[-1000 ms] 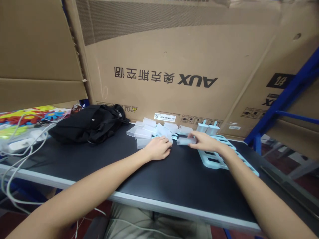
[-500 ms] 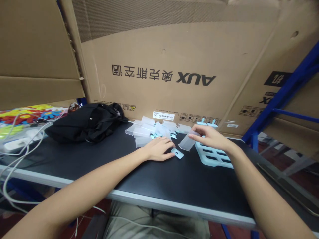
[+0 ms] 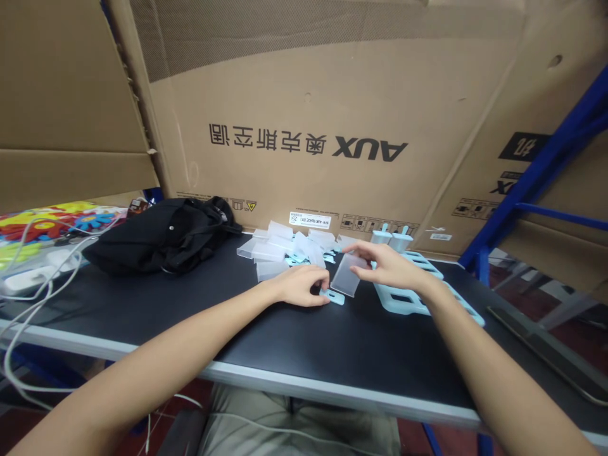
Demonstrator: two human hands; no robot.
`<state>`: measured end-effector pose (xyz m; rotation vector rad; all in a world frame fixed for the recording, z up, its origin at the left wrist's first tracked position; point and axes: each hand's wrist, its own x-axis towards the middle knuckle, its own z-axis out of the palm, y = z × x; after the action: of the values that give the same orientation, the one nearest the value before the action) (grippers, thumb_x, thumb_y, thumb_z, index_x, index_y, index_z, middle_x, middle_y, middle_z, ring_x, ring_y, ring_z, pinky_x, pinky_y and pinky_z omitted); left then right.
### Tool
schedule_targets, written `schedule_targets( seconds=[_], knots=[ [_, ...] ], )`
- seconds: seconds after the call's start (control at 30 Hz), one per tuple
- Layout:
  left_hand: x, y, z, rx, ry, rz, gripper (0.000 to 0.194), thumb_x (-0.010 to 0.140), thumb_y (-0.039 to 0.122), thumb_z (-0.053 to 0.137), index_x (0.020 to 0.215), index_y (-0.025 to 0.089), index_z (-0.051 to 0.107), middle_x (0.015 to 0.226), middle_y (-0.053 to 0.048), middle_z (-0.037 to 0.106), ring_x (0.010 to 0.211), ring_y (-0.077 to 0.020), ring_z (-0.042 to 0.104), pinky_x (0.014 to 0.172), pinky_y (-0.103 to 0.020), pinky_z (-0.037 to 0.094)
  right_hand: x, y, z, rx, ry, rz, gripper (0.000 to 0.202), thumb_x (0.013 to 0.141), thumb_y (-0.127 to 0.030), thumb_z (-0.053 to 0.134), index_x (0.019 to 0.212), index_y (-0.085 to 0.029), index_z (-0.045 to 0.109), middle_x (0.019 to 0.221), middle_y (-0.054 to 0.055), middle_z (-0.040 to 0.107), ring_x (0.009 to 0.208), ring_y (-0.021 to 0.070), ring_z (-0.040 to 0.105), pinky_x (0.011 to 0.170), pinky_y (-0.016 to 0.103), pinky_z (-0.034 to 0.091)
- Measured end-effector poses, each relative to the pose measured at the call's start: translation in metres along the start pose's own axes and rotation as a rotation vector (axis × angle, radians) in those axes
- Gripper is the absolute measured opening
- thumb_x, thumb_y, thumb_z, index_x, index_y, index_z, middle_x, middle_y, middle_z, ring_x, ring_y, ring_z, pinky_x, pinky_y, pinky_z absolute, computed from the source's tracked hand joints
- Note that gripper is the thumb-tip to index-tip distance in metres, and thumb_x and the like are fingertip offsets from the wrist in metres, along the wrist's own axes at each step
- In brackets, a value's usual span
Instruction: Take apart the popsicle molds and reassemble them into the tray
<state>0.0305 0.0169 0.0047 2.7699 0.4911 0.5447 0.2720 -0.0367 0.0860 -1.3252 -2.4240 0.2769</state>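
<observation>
My right hand [image 3: 380,266] holds a clear plastic mold [image 3: 347,275] between thumb and fingers, tilted over the black table. Beside it, my left hand [image 3: 306,285] pinches the end of a small light-blue stick piece [image 3: 335,297] near the table surface. Behind my left hand lies a pile of clear molds [image 3: 270,248] mixed with light-blue pieces. A light-blue rack [image 3: 399,304] with rectangular openings sits to the right, partly hidden by my right hand and forearm. Two molds with blue stick tops [image 3: 399,240] stand upright at its back.
A black bag [image 3: 159,234] lies on the left of the table [image 3: 294,342]. White cables, a power strip [image 3: 33,278] and colourful packages [image 3: 52,221] are further left. A large cardboard box [image 3: 304,171] stands behind. A blue metal frame [image 3: 536,183] rises at right.
My left fingers have closed on the blue stick piece, which has turned slightly. My right hand has moved left with the clear mold, closer to my left hand, uncovering more of the rack.
</observation>
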Motion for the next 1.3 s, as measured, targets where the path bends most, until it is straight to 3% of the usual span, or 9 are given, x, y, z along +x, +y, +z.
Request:
schedule_targets(
  seconds=[0.27, 0.63, 1.3],
  knots=[
    [0.0, -0.006, 0.001, -0.214, 0.017, -0.088, 0.04, 0.075, 0.047, 0.072, 0.094, 0.022, 0.048, 0.09, -0.001, 0.062, 0.082, -0.0178, 0.061, 0.07, -0.028, 0.045, 0.004, -0.011, 0.012, 0.018, -0.046, -0.067, 0.031, 0.085, -0.035, 0.06, 0.11, -0.019, 0.059, 0.071, -0.002, 0.058, 0.061, 0.0119, 0.052, 0.059, 0.025, 0.04],
    [0.0, -0.006, 0.0, -0.267, 0.037, -0.128, 0.046, 0.069, 0.049, 0.077, 0.088, 0.022, 0.044, 0.083, 0.001, 0.06, 0.076, -0.0186, 0.061, 0.065, -0.028, 0.044, 0.005, -0.01, 0.017, -0.034, -0.029, -0.116, 0.031, 0.088, -0.041, 0.059, 0.111, -0.02, 0.063, 0.071, 0.0, 0.066, 0.063, 0.013, 0.059, 0.063, 0.025, 0.044],
    [0.001, -0.009, -0.001, -0.321, 0.034, -0.124, 0.051, 0.066, 0.048, 0.08, 0.085, 0.022, 0.041, 0.08, 0.002, 0.062, 0.076, -0.0178, 0.063, 0.067, -0.028, 0.046, 0.005, -0.015, 0.018, -0.105, -0.027, -0.11, 0.024, 0.085, -0.034, 0.059, 0.104, -0.019, 0.063, 0.067, 0.0, 0.069, 0.06, 0.0149, 0.063, 0.06, 0.026, 0.044]
  ],
)
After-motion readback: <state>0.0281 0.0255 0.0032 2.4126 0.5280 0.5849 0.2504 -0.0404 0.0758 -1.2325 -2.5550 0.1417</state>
